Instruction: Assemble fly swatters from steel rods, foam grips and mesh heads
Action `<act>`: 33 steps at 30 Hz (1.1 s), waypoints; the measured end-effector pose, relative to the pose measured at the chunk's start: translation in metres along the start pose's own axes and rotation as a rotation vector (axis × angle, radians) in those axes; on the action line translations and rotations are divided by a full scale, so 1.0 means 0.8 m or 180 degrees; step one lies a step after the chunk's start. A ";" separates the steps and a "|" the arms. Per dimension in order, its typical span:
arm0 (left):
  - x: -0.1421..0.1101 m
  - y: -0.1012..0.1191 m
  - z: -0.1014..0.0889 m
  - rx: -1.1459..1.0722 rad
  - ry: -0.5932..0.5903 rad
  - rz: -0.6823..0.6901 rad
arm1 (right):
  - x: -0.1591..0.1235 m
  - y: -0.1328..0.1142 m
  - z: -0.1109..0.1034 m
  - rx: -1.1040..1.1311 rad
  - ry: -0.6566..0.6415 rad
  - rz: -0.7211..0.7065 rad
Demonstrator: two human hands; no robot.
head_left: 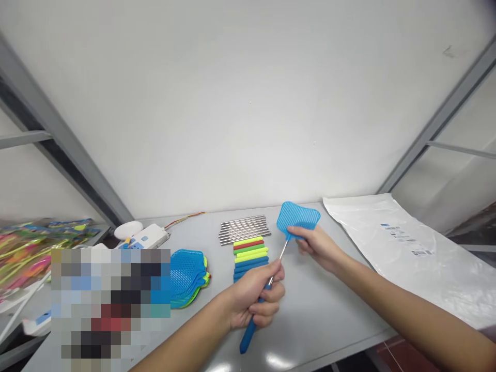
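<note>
A blue fly swatter (296,213) is held at a slant in front of me, its mesh head up and away, its thin metal rod running down into a blue handle. My left hand (261,297) is wrapped round the rod and the top of the handle. My right hand (313,243) pinches the base of the swatter head. Just beyond my left hand lies a row of handle grips (251,254) in yellow, red, green and blue. Several metal rods (243,230) lie side by side behind them. Left of the grips is a pile of swatter heads (188,274), blue on top with green below.
A large white plastic bag (372,227) covers the table's right side. At the back left stand a white power strip (149,238) and a round white object (128,230). Colourful bagged items (27,258) fill the far left. A pixelated patch hides the front left. A white wall closes the back.
</note>
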State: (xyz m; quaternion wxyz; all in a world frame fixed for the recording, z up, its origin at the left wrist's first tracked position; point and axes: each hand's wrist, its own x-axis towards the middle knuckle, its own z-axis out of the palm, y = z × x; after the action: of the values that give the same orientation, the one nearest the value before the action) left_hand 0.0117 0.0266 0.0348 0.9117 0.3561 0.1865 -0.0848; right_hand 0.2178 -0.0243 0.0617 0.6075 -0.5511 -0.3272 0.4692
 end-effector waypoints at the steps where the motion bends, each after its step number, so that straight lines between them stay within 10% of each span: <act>1: -0.001 -0.001 0.000 0.0031 -0.0022 -0.0004 | 0.007 -0.006 -0.009 0.0047 0.0112 -0.0085; 8: 0.001 -0.007 -0.005 0.0120 -0.0282 0.0246 | 0.012 0.012 -0.036 0.0279 0.0304 -0.0249; 15: 0.009 -0.006 0.005 0.0279 0.0078 0.0316 | -0.031 0.067 -0.006 0.0260 -0.0711 0.0522; 33: 0.010 0.000 0.005 0.0249 0.0180 0.0409 | 0.001 0.055 -0.017 0.0067 -0.0280 -0.0175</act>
State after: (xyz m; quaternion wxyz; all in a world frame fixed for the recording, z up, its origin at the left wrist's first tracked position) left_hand 0.0202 0.0238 0.0339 0.8951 0.4049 0.1854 -0.0232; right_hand 0.2216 -0.0308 0.0159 0.6111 -0.5143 -0.3636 0.4795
